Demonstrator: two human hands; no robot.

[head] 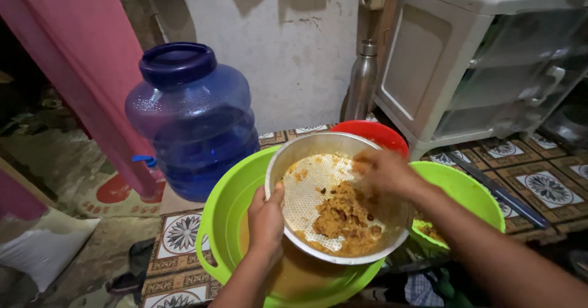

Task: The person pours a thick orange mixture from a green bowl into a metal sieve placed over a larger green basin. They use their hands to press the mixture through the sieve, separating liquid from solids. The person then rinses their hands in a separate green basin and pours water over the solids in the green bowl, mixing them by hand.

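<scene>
My left hand (266, 218) grips the near-left rim of a round metal strainer (304, 155), which is tilted over a large lime-green basin (225, 213). Brownish-yellow liquid (300, 274) sits in the basin under the strainer. A heap of wet orange-brown pulp (341, 219) lies on the strainer's perforated white bottom. My right hand (382, 170) is inside the strainer, blurred, its fingers on the pulp at the far right side.
A big blue water jug (191, 121) stands to the left behind the basin. A second lime-green bowl (467, 191) and a red bowl (378, 133) lie to the right and behind. A steel bottle (362, 78), a white plastic drawer unit (484, 57) and a pink curtain (79, 63) stand around the patterned tile floor.
</scene>
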